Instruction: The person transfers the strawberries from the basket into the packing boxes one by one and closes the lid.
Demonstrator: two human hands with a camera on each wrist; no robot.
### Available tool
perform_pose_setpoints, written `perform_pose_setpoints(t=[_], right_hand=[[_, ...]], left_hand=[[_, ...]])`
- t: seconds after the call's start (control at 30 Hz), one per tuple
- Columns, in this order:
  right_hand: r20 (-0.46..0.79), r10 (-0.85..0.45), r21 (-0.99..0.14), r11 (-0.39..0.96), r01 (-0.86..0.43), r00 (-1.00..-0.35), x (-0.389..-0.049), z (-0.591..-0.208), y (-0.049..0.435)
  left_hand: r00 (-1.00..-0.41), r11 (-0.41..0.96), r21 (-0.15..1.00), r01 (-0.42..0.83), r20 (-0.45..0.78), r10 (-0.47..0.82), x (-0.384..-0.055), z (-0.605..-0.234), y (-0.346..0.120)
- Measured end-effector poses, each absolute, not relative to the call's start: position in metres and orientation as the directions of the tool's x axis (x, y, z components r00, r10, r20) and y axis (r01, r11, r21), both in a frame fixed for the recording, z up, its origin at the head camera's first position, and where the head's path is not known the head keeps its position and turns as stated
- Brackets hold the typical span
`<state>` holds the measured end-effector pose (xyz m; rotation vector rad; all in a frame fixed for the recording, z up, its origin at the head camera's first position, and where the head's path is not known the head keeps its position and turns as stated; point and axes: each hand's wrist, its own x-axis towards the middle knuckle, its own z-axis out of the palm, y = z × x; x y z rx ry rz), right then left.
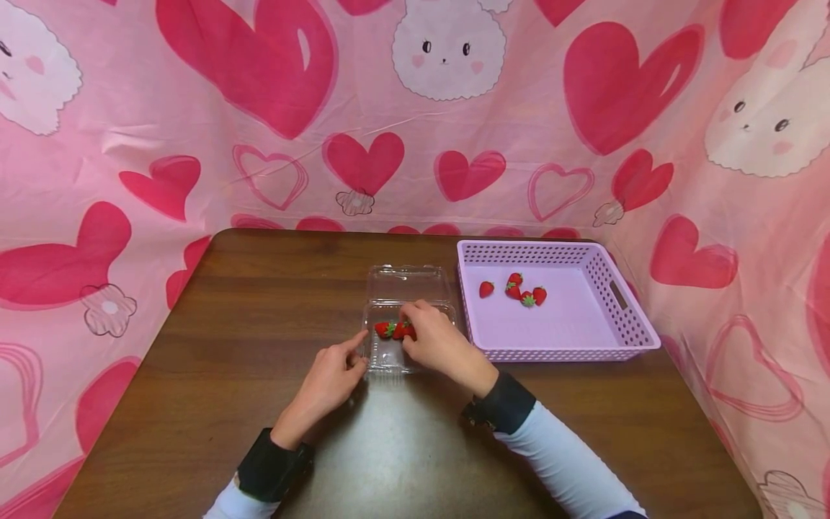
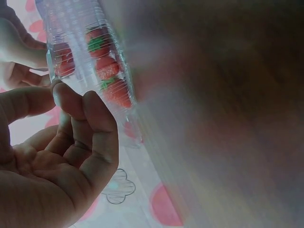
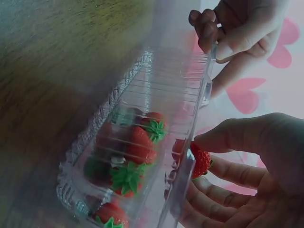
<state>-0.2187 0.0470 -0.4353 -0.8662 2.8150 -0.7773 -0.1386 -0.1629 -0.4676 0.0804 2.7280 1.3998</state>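
Observation:
A clear hinged plastic box (image 1: 387, 358) lies on the table with its lid (image 1: 407, 282) folded back. Inside are several strawberries (image 1: 383, 330) with green leafy caps, seen through the ribbed wall in both wrist views. My left hand (image 1: 332, 378) is at the box's near left side; its thumb and index finger pinch the rim in the left wrist view. Over the box's right half, my right hand (image 1: 436, 337) holds a strawberry (image 3: 203, 162) between thumb and fingers, right at the rim in the right wrist view.
To the box's right stands a shallow lilac basket (image 1: 558, 355) with perforated walls. Several more strawberries (image 1: 486, 289) lie in its left part. Pink cloth (image 1: 279, 180) with hearts and rabbits hangs behind and beside the brown wooden table (image 1: 272, 288).

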Motion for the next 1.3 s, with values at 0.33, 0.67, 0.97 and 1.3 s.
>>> perform_pose_setpoints(t=[0.33,0.67,0.97,1.3], right_hand=[[0.091,-0.599,-0.466,0.680,-0.566,-0.795,-0.217,-0.444,0.039],[0.039,-0.632,-0.464,0.675,-0.574,-0.774,-0.212,-0.447,0.028],[0.048,-0.636,-0.420,0.687,-0.593,-0.770,-0.211,-0.455,0.018],[0.039,-0.651,-0.416,0.679,-0.605,-0.758,-0.210,-0.461,0.010]], left_hand=[[-0.997,0.588,0.809,0.022,-0.030,0.078,-0.139,-0.469,-0.163],[-0.996,0.587,0.809,0.021,-0.031,0.079,-0.138,-0.469,-0.163],[-0.996,0.591,0.807,0.019,-0.037,0.081,-0.139,-0.467,-0.163],[-0.997,0.592,0.805,0.029,-0.023,0.080,-0.139,-0.468,-0.164]])
